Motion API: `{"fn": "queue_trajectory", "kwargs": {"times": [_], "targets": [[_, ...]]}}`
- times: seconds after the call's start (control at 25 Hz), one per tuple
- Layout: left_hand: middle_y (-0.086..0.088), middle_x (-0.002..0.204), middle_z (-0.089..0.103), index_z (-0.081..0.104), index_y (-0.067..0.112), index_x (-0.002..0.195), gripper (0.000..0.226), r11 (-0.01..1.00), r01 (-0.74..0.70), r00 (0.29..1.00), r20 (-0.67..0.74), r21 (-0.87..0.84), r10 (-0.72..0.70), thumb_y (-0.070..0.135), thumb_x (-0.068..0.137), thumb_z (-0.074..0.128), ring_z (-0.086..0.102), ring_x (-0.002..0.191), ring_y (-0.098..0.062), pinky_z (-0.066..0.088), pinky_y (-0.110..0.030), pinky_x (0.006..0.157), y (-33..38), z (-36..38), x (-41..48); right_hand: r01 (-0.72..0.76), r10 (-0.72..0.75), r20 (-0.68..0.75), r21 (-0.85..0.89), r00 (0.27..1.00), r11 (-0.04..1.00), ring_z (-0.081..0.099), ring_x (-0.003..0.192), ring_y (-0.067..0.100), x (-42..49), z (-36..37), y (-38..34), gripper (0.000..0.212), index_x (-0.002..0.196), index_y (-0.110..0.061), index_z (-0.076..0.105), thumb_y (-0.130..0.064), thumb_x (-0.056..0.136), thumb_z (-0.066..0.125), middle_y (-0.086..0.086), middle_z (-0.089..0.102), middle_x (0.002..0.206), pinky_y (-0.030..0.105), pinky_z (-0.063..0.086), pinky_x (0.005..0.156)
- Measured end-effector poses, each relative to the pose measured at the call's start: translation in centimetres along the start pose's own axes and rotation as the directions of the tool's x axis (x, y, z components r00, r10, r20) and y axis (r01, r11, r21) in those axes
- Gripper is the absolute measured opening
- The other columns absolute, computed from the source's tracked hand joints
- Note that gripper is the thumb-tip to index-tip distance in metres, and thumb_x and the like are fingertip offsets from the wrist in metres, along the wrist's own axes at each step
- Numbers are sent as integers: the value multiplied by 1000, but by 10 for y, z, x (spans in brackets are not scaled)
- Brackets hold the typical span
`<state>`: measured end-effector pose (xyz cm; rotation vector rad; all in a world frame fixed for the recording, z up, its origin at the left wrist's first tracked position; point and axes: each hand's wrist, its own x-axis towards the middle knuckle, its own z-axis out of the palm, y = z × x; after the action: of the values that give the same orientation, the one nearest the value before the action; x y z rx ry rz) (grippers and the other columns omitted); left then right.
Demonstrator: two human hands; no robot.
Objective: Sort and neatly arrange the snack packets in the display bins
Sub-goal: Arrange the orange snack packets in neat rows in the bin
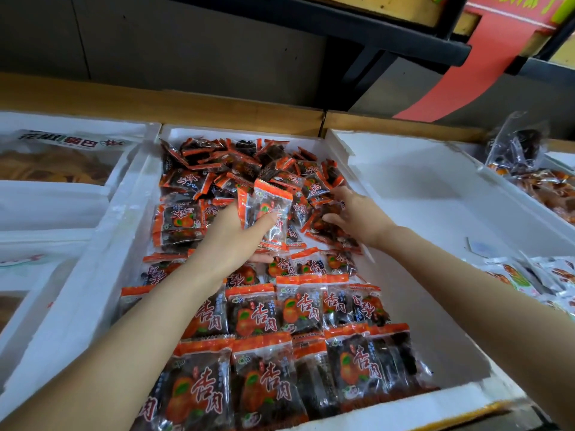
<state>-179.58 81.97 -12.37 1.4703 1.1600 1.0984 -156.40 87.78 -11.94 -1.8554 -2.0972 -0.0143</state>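
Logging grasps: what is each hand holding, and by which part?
Left hand grips a packet by its lower half. Right hand touches the pile; a hold cannot be told.

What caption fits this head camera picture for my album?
Left hand holds a snack packet while right hand touches the pile.

Both bare arms reached forward, the forearms angling toward each other. The left hand (pixel 236 234) gripped an upright packet (pixel 272 209), thumb across its front. The right hand (pixel 357 217), palm down, curled its thumb and fingers round a dark packet (pixel 329 209).
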Motion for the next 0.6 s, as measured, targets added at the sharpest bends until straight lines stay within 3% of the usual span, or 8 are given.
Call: {"fn": "queue_trajectory", "kwargs": {"times": [0.08, 0.16, 0.28, 0.36, 0.44, 0.52, 0.6], "targets": [[8, 143, 45, 47, 24, 131, 42, 1000, -6, 1000, 8, -29, 7, 37, 93, 57, 71, 71, -4, 57, -36, 85, 0, 0, 2, -41, 50, 83, -113, 995, 993, 51, 118, 31, 13, 12, 1, 60, 137, -7, 36, -31, 88, 63, 16, 52, 130, 36, 38, 100], [13, 138, 44, 46, 26, 126, 36, 997, 13, 1000, 18, -74, -11, 37, 94, 56, 72, 73, -9, 57, -24, 77, 1, 2, 2, -15, 27, 60, -197, 998, 980, 52, 114, 31, 18, 20, 2, 48, 131, -8, 44, -25, 89, 61, 15, 57, 124, 37, 39, 98], [15, 134, 45, 45, 27, 126, 36, 993, 23, 999, 34, -117, -20, 35, 93, 58, 72, 80, -11, 57, -25, 78, 1, 5, 3, -31, 21, -67, -153, 998, 988, 59, 99, 33, 17, 17, 2, 27, 117, -7, 55, -23, 96, 48, 15, 64, 110, 42, 48, 86], [13, 131, 48, 48, 26, 126, 38, 989, 10, 1000, 24, -144, -6, 33, 92, 62, 66, 84, -3, 58, -26, 76, -1, 6, 5, -63, 51, -139, -82, 989, 995, 61, 87, 33, 12, 8, -2, 26, 111, -6, 57, -24, 98, 42, 16, 66, 102, 42, 50, 78], [11, 138, 43, 43, 20, 135, 63, 993, 28, 1000, 4, -112, -28, 47, 84, 67, 60, 100, -4, 56, -31, 85, -3, 3, 7, -35, 46, -212, 53, 976, 998, 62, 83, 25, 0, -4, -13, 26, 113, -8, 58, -21, 98, 42, 10, 68, 100, 34, 49, 78], [7, 147, 39, 38, 21, 142, 91, 997, 59, 998, -24, -55, -61, 63, 67, 67, 57, 115, -15, 46, -46, 100, -6, 1, 10, 39, 17, -275, 198, 961, 979, 58, 81, 15, -19, -18, -34, 27, 120, -9, 57, -19, 98, 43, 0, 63, 98, 16, 43, 70], [5, 142, 46, 42, 20, 138, 84, 995, 59, 997, -40, -78, -62, 61, 69, 68, 64, 108, -17, 43, -49, 102, -5, 3, 8, 107, -20, -286, 292, 958, 951, 54, 75, 8, -39, -25, -58, 29, 124, -10, 55, -19, 99, 44, -5, 57, 96, 6, 40, 62]]}}
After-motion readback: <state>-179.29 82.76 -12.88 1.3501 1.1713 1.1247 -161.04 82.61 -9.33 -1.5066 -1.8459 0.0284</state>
